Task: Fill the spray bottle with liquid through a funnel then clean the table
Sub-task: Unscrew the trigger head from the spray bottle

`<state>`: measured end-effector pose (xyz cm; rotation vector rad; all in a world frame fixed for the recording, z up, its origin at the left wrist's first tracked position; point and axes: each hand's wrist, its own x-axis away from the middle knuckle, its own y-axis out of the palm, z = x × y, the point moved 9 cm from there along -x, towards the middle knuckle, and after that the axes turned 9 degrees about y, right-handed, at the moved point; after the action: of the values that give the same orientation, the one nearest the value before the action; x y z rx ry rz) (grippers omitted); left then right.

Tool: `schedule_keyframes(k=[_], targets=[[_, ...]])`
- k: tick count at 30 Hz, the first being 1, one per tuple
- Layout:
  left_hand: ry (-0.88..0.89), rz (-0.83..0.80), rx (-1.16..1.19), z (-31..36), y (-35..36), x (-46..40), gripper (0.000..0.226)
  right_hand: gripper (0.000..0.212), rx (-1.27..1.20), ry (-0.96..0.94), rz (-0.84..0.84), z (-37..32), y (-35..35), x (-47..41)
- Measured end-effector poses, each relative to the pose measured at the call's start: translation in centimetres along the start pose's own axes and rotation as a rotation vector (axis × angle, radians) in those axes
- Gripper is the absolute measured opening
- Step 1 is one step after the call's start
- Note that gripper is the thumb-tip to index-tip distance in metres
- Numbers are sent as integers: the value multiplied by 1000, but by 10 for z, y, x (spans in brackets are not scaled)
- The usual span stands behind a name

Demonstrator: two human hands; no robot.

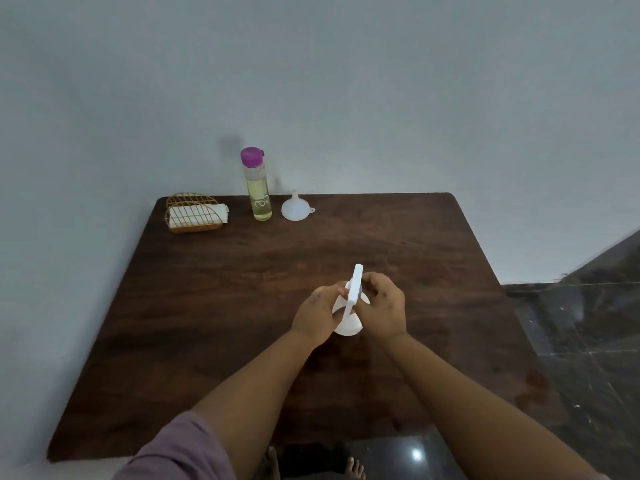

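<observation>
The dark matt wooden table (pixel 242 289) carries a gold wire-metal holder (pixel 194 213), beside it a clear glossy plastic bottle (pixel 259 188) and translucent plastic funnel (pixel 295 206).

A gold wire rack (pixel 188 211) with arched sides sits at the far left corner of the dark brown wooden tabletop (pixel 242 306), holding a stack of white folded napkins (pixel 199 216). A plain pale grey wall (pixel 311 81) rises behind it. To the right lies a glossy dark marble floor (pixel 588 323).
</observation>
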<state>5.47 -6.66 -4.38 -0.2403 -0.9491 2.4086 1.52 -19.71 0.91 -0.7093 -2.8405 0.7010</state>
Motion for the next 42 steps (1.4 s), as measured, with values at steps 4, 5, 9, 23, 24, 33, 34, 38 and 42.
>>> schedule_keyframes(k=[4, 5, 9, 23, 24, 33, 34, 38, 42], targets=[[-16, -18, -21, -5, 3, -2, 51, 19, -1, -48, -180, -5, 4, -7], [-18, -25, -28, -4, 4, -3, 51, 17, -10, -62, -245, -6, 4, -9], [-28, -32, -40, -3, 7, -2, 54, 29, -34, -49, -455, -5, 7, -14], [-91, 63, 107, -1, 8, 7, 54, 57, -23, -24, -456, 5, 11, 5], [-92, 73, 99, -2, 9, 9, 53, 52, -69, -15, -383, 10, 8, 7], [-95, 96, 84, -4, 6, 10, 45, 32, -205, 11, -161, 13, 10, -1], [-95, 97, 82, -5, 7, 11, 45, 31, -201, 10, -191, 17, 13, -3], [-93, 92, 52, -5, 6, 8, 45, 37, -55, -188, -301, 12, 11, -5], [-111, 89, 20, -6, 7, 8, 48, 55, 83, -292, -418, 12, 15, -3]])
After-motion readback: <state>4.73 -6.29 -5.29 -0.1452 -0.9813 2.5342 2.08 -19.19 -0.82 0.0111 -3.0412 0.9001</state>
